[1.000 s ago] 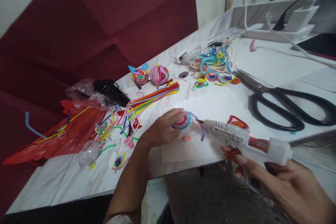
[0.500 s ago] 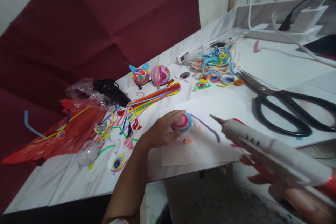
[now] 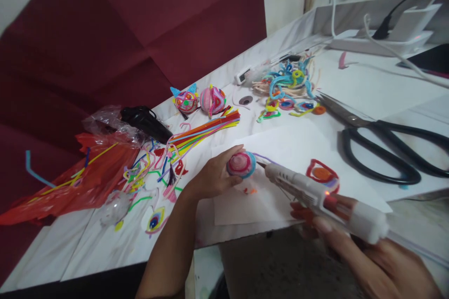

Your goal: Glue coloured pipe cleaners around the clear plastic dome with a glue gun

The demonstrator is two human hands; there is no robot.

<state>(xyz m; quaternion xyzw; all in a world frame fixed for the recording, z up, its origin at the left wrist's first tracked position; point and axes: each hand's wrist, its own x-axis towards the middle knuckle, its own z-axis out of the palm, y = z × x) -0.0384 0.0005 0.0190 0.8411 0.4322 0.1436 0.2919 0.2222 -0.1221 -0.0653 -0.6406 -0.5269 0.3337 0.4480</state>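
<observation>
My left hand [image 3: 218,172] holds a ball [image 3: 241,164] wound with pink, red and blue pipe cleaner, its fingers curved round the left side. From the ball a purple pipe cleaner [image 3: 268,158] trails off to the right. A white hot glue gun [image 3: 308,189] is gripped in my right hand [image 3: 351,243], a small orange light glowing on its body. Its nozzle points left, close to the ball's blue edge; whether it touches I cannot tell. Under the ball lies white paper [image 3: 231,208]. Behind the glue gun sits a red pipe-cleaner shape with an orange centre [image 3: 321,174].
Large black-handled scissors [image 3: 365,124] lie at right. Loose pipe cleaners [image 3: 206,131], two decorated balls [image 3: 185,102] and a pile of coloured pieces [image 3: 289,79] lie further back. A red plastic bag [image 3: 94,168] is at left. A power strip [image 3: 380,42] with cords stands at back right.
My right hand has brought the glue gun left, its nozzle now close beside the ball. The red shape has come into view behind it. My left hand keeps its hold on the ball.
</observation>
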